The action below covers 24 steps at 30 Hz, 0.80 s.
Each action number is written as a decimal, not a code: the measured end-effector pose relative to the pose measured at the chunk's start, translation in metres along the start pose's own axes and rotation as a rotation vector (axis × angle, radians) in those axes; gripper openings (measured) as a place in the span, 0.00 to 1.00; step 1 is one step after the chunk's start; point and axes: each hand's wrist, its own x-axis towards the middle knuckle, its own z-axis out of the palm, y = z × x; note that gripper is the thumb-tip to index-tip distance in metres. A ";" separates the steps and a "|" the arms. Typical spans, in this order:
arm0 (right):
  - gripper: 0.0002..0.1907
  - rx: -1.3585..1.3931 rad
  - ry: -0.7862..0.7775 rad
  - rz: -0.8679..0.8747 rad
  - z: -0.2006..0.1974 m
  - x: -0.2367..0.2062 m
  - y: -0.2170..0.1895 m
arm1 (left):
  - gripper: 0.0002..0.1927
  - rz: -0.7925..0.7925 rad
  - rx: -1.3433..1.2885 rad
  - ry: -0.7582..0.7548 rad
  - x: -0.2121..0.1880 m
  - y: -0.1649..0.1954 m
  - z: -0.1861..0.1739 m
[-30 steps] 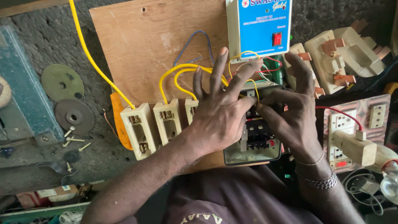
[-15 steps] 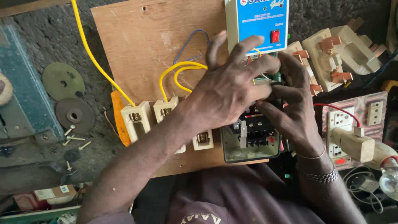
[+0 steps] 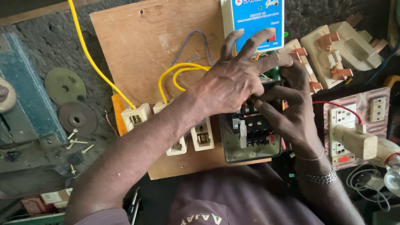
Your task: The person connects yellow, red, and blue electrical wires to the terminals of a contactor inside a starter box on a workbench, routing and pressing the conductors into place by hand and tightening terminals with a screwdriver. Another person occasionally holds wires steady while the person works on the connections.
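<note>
Head view: wiring seems partly done, yellow wires (image 3: 183,73) already run across the plywood board (image 3: 154,46), while small wire ends above the open grey switch box (image 3: 250,139) are pinched by left hand (image 3: 233,85) and right hand (image 3: 291,112).

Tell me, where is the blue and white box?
In the head view, the blue and white plastic box sits at the top of the brown wooden board, right of centre, just above the left hand and the looping yellow wires.
</note>
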 end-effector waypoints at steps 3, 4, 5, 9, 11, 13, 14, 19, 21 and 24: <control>0.05 0.205 0.036 0.121 -0.004 -0.012 0.000 | 0.12 0.032 0.012 0.018 -0.002 -0.003 0.002; 0.05 0.314 0.060 0.193 -0.005 -0.018 0.000 | 0.11 0.042 0.000 0.009 -0.002 -0.005 0.003; 0.06 0.391 0.098 0.189 -0.006 -0.023 0.000 | 0.10 0.052 -0.016 -0.003 -0.001 -0.006 0.003; 0.08 0.549 0.216 0.185 -0.010 -0.038 0.006 | 0.09 0.088 -0.123 -0.030 0.001 -0.010 0.004; 0.10 0.365 0.241 0.202 -0.014 -0.038 0.009 | 0.07 0.095 -0.146 -0.045 0.002 -0.010 0.003; 0.11 0.004 0.245 0.230 -0.017 -0.036 0.010 | 0.06 0.090 -0.126 -0.069 0.003 -0.009 0.001; 0.11 -0.117 0.235 0.190 -0.017 -0.034 0.009 | 0.07 0.086 -0.095 -0.083 0.003 -0.009 0.000; 0.11 -0.527 0.199 0.049 -0.013 -0.029 0.004 | 0.05 0.168 0.019 -0.044 -0.001 -0.007 -0.004; 0.11 -0.578 0.163 0.099 -0.012 -0.027 0.007 | 0.07 0.185 0.112 -0.053 0.000 -0.005 -0.004; 0.10 -0.637 0.151 0.065 -0.009 -0.024 0.015 | 0.06 0.207 0.227 -0.090 -0.001 -0.002 -0.004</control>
